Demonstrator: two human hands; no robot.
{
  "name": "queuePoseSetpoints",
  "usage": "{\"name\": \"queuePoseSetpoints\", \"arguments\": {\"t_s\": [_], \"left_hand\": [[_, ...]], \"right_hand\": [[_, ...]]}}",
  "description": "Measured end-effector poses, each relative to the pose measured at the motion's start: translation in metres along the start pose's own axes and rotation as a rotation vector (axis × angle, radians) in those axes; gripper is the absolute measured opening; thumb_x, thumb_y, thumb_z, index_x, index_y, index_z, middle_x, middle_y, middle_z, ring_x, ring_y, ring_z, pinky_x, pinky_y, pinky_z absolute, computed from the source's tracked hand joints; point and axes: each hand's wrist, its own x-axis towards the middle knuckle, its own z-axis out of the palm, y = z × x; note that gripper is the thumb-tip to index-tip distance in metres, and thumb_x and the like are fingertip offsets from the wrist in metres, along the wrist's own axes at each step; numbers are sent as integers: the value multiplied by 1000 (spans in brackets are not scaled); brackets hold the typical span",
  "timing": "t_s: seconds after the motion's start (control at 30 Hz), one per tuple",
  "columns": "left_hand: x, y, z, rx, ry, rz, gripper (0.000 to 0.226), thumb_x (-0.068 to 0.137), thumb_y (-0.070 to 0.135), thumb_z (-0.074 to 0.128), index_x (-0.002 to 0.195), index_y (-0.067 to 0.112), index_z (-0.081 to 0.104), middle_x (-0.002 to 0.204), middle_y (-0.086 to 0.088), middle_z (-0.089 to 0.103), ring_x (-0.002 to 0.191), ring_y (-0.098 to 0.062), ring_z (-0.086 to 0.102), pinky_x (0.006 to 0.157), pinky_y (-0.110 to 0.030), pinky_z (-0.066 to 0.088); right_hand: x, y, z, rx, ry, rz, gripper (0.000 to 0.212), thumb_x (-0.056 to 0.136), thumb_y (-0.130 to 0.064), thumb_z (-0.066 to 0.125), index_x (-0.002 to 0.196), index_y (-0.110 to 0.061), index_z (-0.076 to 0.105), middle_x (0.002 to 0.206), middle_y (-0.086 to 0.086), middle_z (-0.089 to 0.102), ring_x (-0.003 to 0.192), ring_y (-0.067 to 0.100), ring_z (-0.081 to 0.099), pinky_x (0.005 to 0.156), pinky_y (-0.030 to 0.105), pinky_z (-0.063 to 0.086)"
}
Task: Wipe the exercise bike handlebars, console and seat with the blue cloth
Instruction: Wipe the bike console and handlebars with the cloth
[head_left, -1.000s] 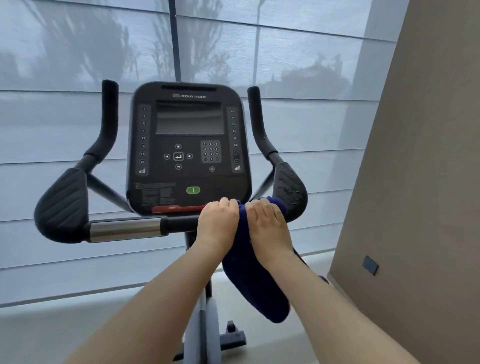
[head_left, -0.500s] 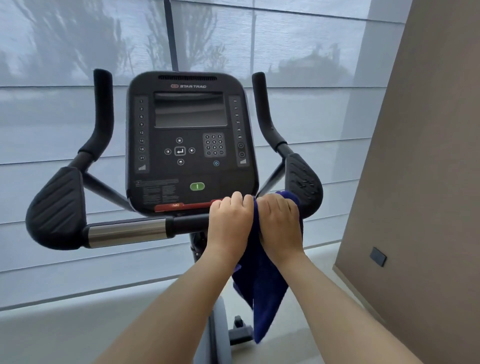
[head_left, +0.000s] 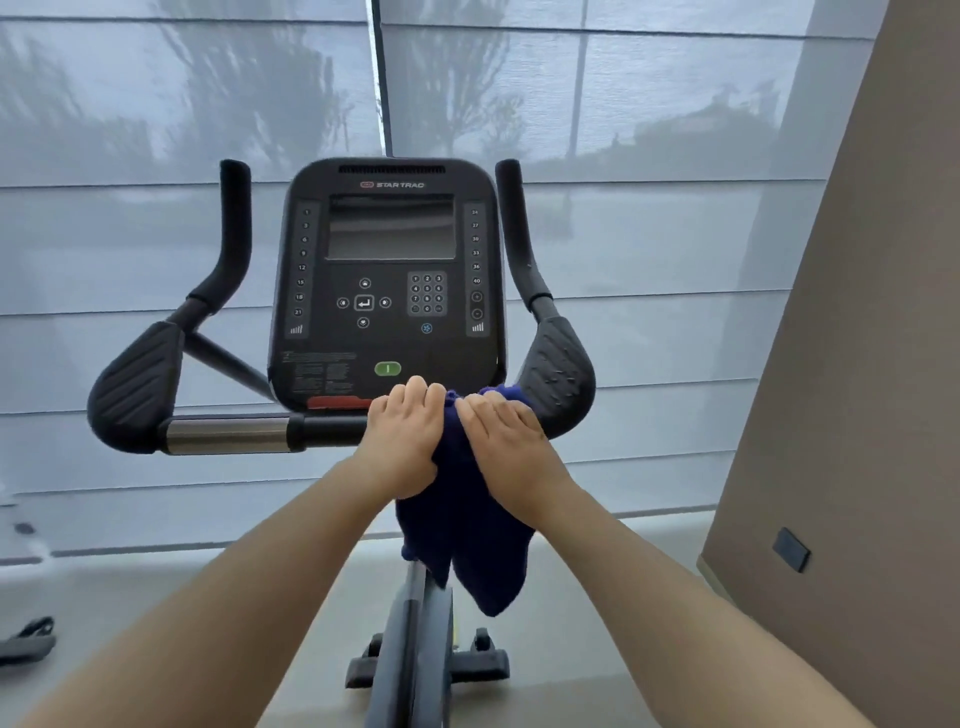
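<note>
Blue cloth (head_left: 467, 535) hangs wider than before, draped over handlebar (head_left: 228, 434); left hand (head_left: 402, 441), right hand (head_left: 511, 447), each grip closed round it

Pale floor (head_left: 571, 686) under the bike's base (head_left: 483, 666), dark object (head_left: 26, 642) at left.

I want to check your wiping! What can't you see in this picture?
- Seat: not in the head view at all.
- Handlebar, right part: covered by the left hand, right hand and blue cloth.
- Console small print: too tiny and blurry to read.
</note>
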Motion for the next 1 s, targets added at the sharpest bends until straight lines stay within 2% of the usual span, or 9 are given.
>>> {"name": "queuePoseSetpoints", "arguments": {"t_s": [0.1, 0.23, 0.37, 0.43, 0.53, 0.67, 0.77, 0.83, 1.0], "left_hand": [[-11, 19, -10, -2, 50, -6, 68, 75, 21, 55, 136, 15, 26, 127, -5, 31, 114, -24, 33, 95, -31, 25], [1, 66, -34, -106, 283, -96, 65, 79, 24, 58, 138, 11, 32, 134, -11, 34, 118, -29, 34, 100, -35, 22], [13, 107, -49, -20, 471, -149, 60, 75, 24, 69, 127, 4, 50, 131, -22, 47, 119, -39, 47, 98, -46, 38], [17, 119, -46, 111, 324, -79, 62, 80, 32, 65, 134, 9, 44, 139, -16, 42, 128, -32, 42, 105, -41, 32], [21, 124, -19, 53, 37, -88, 68, 93, 42, 44, 148, 16, 13, 157, -5, 9, 143, -20, 10, 114, -32, 7], [27, 125, -3, -42, 4, -175, 77, 94, 47, 38, 148, 14, -5, 157, -2, -11, 144, -18, -9, 116, -33, 2], [35, 123, -4, -48, -11, -196, 76, 94, 50, 36, 148, 15, -5, 157, -2, -13, 143, -19, -11, 117, -35, 2], [37, 123, -3, -58, -21, -193, 74, 95, 50, 34, 148, 16, -5, 157, -2, -13, 143, -18, -12, 115, -34, 0], [46, 117, -5, -117, -29, -165, 64, 97, 44, 27, 148, 16, 0, 157, -3, -12, 143, -16, -13, 117, -33, -2]], "right_hand": [[-4, 36, -23, 109, -11, -156, 40, 78, 3, 64, 118, 3, 59, 117, 16, 64, 111, 32, 60, 94, 41, 49], [1, 80, -53, 181, 12, -184, 39, 76, 10, 59, 115, 8, 58, 110, 20, 64, 102, 36, 60, 84, 46, 53], [9, 120, -72, 164, 116, -138, 28, 84, 3, 56, 111, 4, 61, 115, 18, 61, 110, 33, 56, 90, 43, 49], [10, 135, -73, 139, 91, -55, 24, 89, -3, 52, 111, 0, 61, 127, 16, 55, 121, 31, 48, 96, 42, 42], [0, 141, -67, 174, 44, 0, 25, 89, -5, 52, 111, -1, 61, 130, 16, 52, 118, 34, 50, 86, 43, 46], [-27, 132, -50, 262, 59, -114, 28, 82, -5, 57, 109, 0, 63, 116, 18, 61, 104, 34, 61, 80, 41, 55], [-47, 128, -29, 360, -42, -102, 54, 93, -13, 48, 142, 1, 30, 148, 17, 34, 136, 26, 33, 113, 32, 27], [-50, 128, -18, 472, -106, -30, 58, 99, -19, 34, 148, -7, 5, 158, 7, 7, 145, 17, 7, 116, 23, 3], [-30, 126, -9, 509, -63, 43, 56, 100, -19, 29, 148, -7, 4, 158, 6, 6, 145, 15, 5, 114, 20, 2]]}}
